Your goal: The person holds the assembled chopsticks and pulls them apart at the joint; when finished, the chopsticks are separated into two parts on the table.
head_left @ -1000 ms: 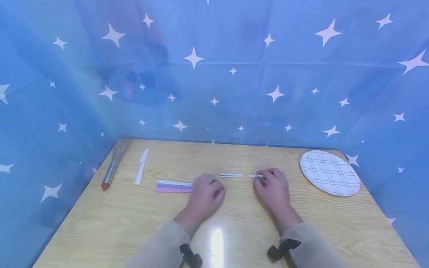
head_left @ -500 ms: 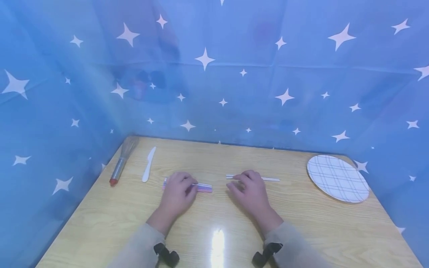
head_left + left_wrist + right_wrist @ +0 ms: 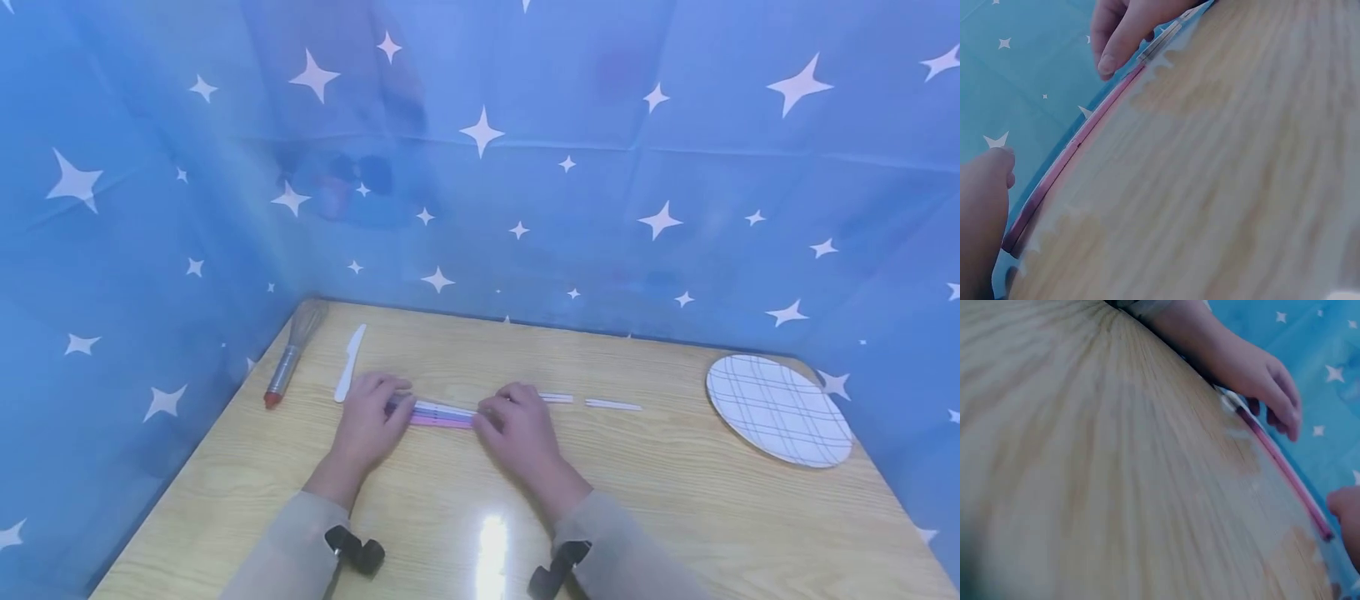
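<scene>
A flat row of slim sticks (image 3: 442, 413), white, purple and pink, lies side by side on the table between the hands. My left hand (image 3: 365, 419) is at its left end, thumb and fingers spread apart beside it. My right hand (image 3: 522, 427) is at the right end, thumb tip right by the sticks, fingers bent loosely over them. In the left wrist view the near edge is a pink stick (image 3: 1079, 140), with the right hand's fingers hanging just behind its far end. To the right lie some short white sticks (image 3: 557, 398), partly hidden by the right hand, and a tapered white pair (image 3: 613, 405).
A white plastic knife (image 3: 350, 364) lies back left, beside a wire whisk (image 3: 287, 367) with a red handle end. A white plate with crossed lines (image 3: 780, 410) sits near the right edge. A blue curtain with stars (image 3: 525, 192) closes off the table's back and sides.
The left hand has moved along the coloured row from its right end to its left end. The right hand has left the white sticks for the row's right end. The head view has turned left.
</scene>
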`<state>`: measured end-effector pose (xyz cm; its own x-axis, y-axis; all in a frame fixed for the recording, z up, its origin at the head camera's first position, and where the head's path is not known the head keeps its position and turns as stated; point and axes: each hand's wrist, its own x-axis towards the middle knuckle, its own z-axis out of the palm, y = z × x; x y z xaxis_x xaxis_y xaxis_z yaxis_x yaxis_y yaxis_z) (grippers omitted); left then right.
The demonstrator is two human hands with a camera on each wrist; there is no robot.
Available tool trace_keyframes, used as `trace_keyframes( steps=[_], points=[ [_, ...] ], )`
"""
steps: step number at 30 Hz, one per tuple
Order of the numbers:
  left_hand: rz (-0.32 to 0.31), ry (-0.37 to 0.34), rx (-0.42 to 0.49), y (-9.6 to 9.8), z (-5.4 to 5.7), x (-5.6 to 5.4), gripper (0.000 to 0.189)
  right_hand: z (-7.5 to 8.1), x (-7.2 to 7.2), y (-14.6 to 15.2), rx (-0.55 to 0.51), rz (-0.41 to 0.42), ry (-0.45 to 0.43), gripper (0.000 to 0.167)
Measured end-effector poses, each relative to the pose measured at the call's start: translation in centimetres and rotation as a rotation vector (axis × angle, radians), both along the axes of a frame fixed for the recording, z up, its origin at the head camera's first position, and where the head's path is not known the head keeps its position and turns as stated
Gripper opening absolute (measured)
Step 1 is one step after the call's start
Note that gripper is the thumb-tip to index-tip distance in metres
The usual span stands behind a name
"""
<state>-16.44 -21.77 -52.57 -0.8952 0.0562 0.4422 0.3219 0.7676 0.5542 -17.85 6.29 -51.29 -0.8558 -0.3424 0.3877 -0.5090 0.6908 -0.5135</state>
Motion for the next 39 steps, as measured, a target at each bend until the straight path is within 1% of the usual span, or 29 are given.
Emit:
trace_keyframes(
  steps=[2, 5, 10, 16, 21, 29, 32, 36, 39],
  points=[
    [-0.006, -0.018, -0.005, 0.17, 0.02, -0.08, 0.027, -0.28, -0.09, -0.33, 0.016, 0.014, 0.017, 0.020],
    [-0.010, -0.020, -0.017, 0.31, 0.00, -0.16, 0.027, -0.56, -0.13, -0.48, 0.033, 0.018, 0.026, 0.019],
    [-0.006, -0.033, -0.020, 0.41, 0.03, -0.16, 0.027, -0.41, 0.00, -0.37, 0.041, 0.012, 0.010, 0.019],
    [-0.002, -0.054, -0.024, 0.45, -0.06, -0.06, 0.027, -0.45, 0.13, -0.32, 0.059, 0.009, -0.016, 0.025],
    [0.006, -0.076, -0.023, 0.51, 0.06, -0.03, 0.026, -0.37, 0.23, -0.39, 0.032, 0.009, -0.049, 0.021],
    [0.025, -0.109, -0.010, 0.61, 0.15, -0.20, 0.024, 0.00, 0.12, -0.36, -0.058, -0.021, -0.166, 0.015],
    [0.026, -0.113, -0.010, 0.64, 0.17, -0.19, 0.024, 0.08, 0.04, -0.35, -0.071, -0.025, -0.183, 0.014],
    [0.030, -0.097, -0.011, 0.57, 0.15, -0.15, 0.024, 0.10, 0.00, -0.38, -0.101, -0.026, -0.198, 0.009],
    [0.033, -0.088, -0.017, 0.47, 0.07, -0.13, 0.029, 0.01, 0.01, -0.39, -0.120, -0.033, -0.201, 0.005]
  ],
)
